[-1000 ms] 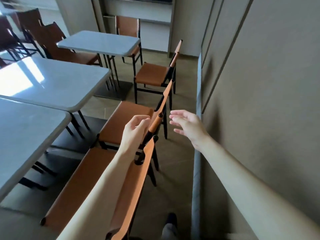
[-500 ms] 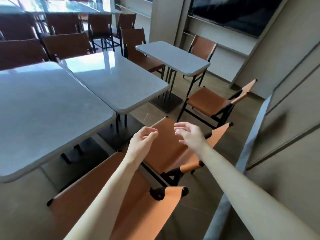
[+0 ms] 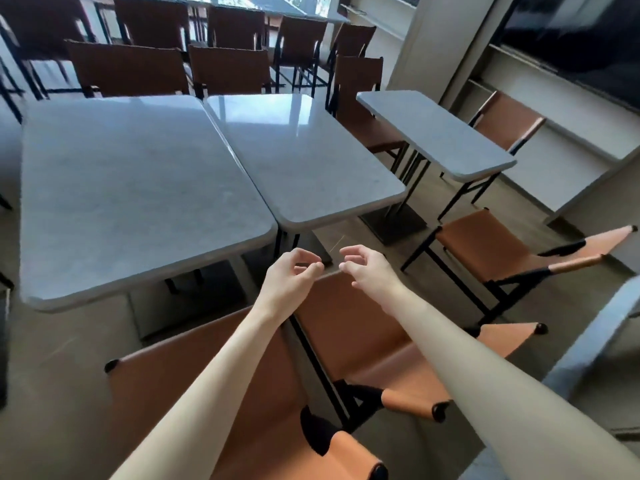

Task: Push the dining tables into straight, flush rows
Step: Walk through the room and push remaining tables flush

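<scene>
Both our hands, left hand [image 3: 289,277] and right hand [image 3: 365,268], empty, fingers loosely curled, reaching over chair [image 3: 367,341] toward middle bench [image 3: 304,157], lower centre of frame.

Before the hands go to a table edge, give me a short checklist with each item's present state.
1. Both hands free: ok. The left hand and right hand hover with loosely curled fingers, holding nothing.
2. Hands on a table: not ok, neither touches one.
3. Left table and middle table flush: not ok, near corners meet, a narrow gap widens toward the far end.
4. Right table in the row: not ok, it stands apart across a wide gap.
5. Tabletops bare: ok.
6. Path to the edges: not ok, two orange chairs stand between person and tables.
</scene>
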{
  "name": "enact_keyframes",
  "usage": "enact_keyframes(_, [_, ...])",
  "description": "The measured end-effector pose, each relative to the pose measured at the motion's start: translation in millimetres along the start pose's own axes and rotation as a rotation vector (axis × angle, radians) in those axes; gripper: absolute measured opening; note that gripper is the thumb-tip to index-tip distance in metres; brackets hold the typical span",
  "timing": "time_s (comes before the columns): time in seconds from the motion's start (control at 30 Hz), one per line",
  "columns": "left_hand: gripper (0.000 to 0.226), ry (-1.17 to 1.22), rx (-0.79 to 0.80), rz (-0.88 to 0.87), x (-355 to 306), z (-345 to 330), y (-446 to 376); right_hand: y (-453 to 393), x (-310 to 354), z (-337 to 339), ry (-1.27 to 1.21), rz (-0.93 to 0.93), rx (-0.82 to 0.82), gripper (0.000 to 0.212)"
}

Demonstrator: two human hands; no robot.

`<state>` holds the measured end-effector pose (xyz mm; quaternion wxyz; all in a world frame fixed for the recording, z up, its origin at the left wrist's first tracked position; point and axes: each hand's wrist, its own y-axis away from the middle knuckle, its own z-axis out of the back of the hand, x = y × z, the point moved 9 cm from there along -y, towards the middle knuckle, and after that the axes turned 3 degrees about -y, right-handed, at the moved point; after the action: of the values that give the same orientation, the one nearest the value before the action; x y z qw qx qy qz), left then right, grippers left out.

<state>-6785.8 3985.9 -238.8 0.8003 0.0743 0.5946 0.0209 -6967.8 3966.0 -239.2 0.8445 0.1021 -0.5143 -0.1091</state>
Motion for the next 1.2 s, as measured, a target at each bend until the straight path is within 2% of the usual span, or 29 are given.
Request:
enact_keyframes(0.13, [0.016, -0.115, -0.021, 0.014, 9.1, -48.1, -50.4, -57.1, -22.3, 36.7, 0.083, 0.051, 0.022, 0.038])
enact_keyframes(0.27, [0.029, -0.344, -0.063, 0.052, 24.2, -100.1, -127.5, -145.4, -70.0, 91.0, 0.233, 0.114, 0.042, 0.043])
enact_keyframes(0.43, [0.06, -0.649, -0.321, 0.155, 51.9, -129.4, -246.5, -299.7, -107.8, 156.1, 0.398, 0.266, 0.109, 0.051])
enact_keyframes(0.5, [0.074, -0.771, -0.36, 0.17, 61.8, -143.4, -290.5, -358.8, -107.7, 169.4, 0.509, 0.38, 0.141, 0.057])
enact_keyframes(0.6, [0.091, -1.046, -0.245, 0.143, 77.3, -173.7, -349.4, -419.8, -99.9, 170.3, 0.639, 0.563, 0.148, 0.071])
enact_keyframes(0.7, [0.103, -1.148, -0.193, 0.088, 83.9, -187.4, -398.6, -466.8, -98.1, 152.1, 0.82, 0.679, 0.23, 0.09])
enact_keyframes(0.8, [0.111, -1.273, -0.077, 0.049, 90.0, -194.0, -443.4, -514.8, -111.6, 129.1, 1.014, 0.718, 0.313, 0.111])
enact_keyframes(0.9, [0.118, -1.353, 0.049, 0.11, 109.1, -196.6, -472.7, -551.9, -126.8, 113.1, 1.071, 0.729, 0.372, 0.121])
enact_keyframes(1.0, [0.12, -1.291, 0.027, 0.163, 128.8, -190.9, -480.7, -569.0, -135.1, 104.5, 1.047, 0.802, 0.398, 0.126])
enact_keyframes(1.1, [0.118, -1.306, -0.021, 0.106, 132.5, -189.7, -479.8, -572.0, -138.5, 104.3, 1.042, 0.911, 0.32, 0.126])
enact_keyframes(1.2, [0.119, -1.281, -0.031, 0.102, 132.1, -188.7, -478.4, -568.4, -139.6, 102.3, 1.03, 0.945, 0.288, 0.127])
